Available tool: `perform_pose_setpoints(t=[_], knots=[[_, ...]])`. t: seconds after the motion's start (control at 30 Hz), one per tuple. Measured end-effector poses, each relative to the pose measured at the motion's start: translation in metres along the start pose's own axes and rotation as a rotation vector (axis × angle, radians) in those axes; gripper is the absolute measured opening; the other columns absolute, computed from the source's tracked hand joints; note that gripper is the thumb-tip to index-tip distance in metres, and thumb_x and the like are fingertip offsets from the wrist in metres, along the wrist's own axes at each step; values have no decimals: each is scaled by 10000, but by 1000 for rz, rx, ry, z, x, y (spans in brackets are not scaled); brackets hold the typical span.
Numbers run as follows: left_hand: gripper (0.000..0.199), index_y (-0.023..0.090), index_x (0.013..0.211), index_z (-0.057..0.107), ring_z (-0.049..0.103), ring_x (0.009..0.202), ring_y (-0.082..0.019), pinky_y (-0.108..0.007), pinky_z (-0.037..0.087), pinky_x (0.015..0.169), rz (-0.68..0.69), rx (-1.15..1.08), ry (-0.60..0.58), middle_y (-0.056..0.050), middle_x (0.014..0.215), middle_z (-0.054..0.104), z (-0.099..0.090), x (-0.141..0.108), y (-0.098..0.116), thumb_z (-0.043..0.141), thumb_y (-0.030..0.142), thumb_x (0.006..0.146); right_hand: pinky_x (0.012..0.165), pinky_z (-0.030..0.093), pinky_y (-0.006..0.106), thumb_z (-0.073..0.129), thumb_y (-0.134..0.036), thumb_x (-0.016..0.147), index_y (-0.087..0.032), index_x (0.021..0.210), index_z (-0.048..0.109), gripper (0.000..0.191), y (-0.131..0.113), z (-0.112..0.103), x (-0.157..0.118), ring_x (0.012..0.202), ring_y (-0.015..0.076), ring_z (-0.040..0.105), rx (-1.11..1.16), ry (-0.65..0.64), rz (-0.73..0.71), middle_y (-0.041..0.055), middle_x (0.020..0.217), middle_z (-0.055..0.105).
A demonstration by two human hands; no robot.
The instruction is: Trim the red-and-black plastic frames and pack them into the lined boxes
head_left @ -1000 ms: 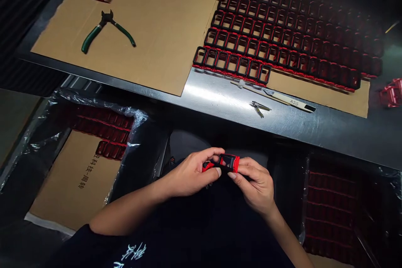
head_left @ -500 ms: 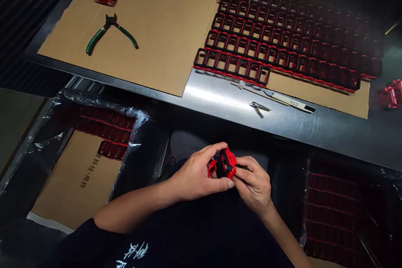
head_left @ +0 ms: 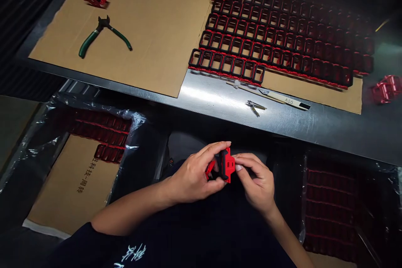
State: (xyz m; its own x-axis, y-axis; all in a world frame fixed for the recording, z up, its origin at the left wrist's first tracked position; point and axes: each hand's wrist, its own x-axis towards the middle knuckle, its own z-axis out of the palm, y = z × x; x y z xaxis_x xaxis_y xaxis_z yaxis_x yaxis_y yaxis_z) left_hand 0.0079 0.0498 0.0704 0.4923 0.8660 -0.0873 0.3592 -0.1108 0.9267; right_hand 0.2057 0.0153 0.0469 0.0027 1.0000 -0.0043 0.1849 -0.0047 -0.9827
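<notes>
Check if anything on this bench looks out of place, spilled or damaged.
One thing stands out: the red item near the picture's right edge sits off the cardboard, apart from the neat rows of red-and-black frames. I see no spill or plain damage.

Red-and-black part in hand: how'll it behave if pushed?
Likely stiff: the red-and-black part shows no bending in the left hand. Probably light: it's pinched by its edges. Unlikely to roll: its outline looks angular.
</notes>
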Motion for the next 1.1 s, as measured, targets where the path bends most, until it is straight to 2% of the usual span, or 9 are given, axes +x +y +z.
perform_pose_setpoints(t=[0.13, 0.23, 0.37, 0.47, 0.57, 0.7, 0.9, 1.0, 1.1], knots=[[788, 246, 1495, 399, 639, 1284, -275, -388, 604, 1013, 26, 27, -18, -137, 1483, 572, 0, 0, -3, 712, 98, 787, 704, 607, 291, 685, -233, 926, -274, 1010, 792, 143, -1, 0, -1, 780, 174, 729, 246, -7, 240, 35, 903, 776], [874, 264, 1564, 280, 624, 1314, -269, -417, 566, 1074, 128, 70, 6, -146, 1500, 562, 2, -1, -10, 699, 89, 818, 624, 586, 259, 683, -342, 943, -260, 1070, 776, 178, 2, 2, -3, 695, 153, 699, 418, -54, 353, 30, 845, 772], [992, 233, 1623, 64, 592, 1354, -278, -431, 555, 1083, 261, 116, 43, -209, 1499, 549, 6, -3, -19, 674, 88, 854, 618, 581, 264, 698, -408, 929, -238, 1087, 770, 243, 1, 2, -3, 657, 144, 671, 483, -119, 401, 39, 847, 768], [1008, 211, 1627, -14, 604, 1340, -281, -431, 581, 1045, 322, 187, 45, -235, 1477, 562, 7, -3, -22, 646, 79, 876, 611, 579, 260, 744, -419, 890, -243, 1069, 773, 252, -3, 2, -1, 643, 135, 663, 506, -140, 411, 40, 883, 772], [1013, 194, 1626, -42, 643, 1293, -286, -427, 610, 996, 373, 255, 44, -243, 1442, 592, 8, -2, -24, 625, 60, 876, 601, 580, 253, 784, -410, 855, -246, 1014, 781, 229, -6, 4, 2, 634, 132, 665, 540, -151, 401, 31, 850, 772], [1022, 238, 1623, -71, 665, 1261, -264, -421, 629, 959, 387, 286, 12, -209, 1452, 596, 7, -2, -27, 594, 41, 873, 554, 568, 251, 814, -434, 813, -224, 891, 781, 226, -2, 7, 2, 594, 132, 653, 510, -127, 414, 24, 789, 757], [997, 233, 1627, -36, 635, 1300, -277, -434, 603, 994, 385, 181, -11, -226, 1452, 588, 4, -5, -25, 598, 72, 874, 491, 520, 241, 862, -476, 748, -211, 788, 751, 290, 8, 8, 1, 487, 107, 591, 658, -137, 510, -14, 661, 706], [1019, 245, 1628, 13, 752, 1034, -229, -422, 601, 982, 321, 52, -33, -235, 1454, 580, 3, -5, -19, 672, 141, 858, 446, 485, 224, 886, -527, 697, -205, 746, 701, 375, 13, 10, 0, 450, 103, 571, 813, -167, 627, -25, 616, 689], [1050, 279, 1624, 51, 724, 743, -130, -374, 623, 900, 261, -44, -29, -223, 1461, 572, 3, -5, -13, 725, 163, 827, 431, 493, 229, 913, -561, 632, -204, 729, 647, 455, 19, 14, -1, 455, 118, 583, 884, -168, 748, -23, 610, 680]])
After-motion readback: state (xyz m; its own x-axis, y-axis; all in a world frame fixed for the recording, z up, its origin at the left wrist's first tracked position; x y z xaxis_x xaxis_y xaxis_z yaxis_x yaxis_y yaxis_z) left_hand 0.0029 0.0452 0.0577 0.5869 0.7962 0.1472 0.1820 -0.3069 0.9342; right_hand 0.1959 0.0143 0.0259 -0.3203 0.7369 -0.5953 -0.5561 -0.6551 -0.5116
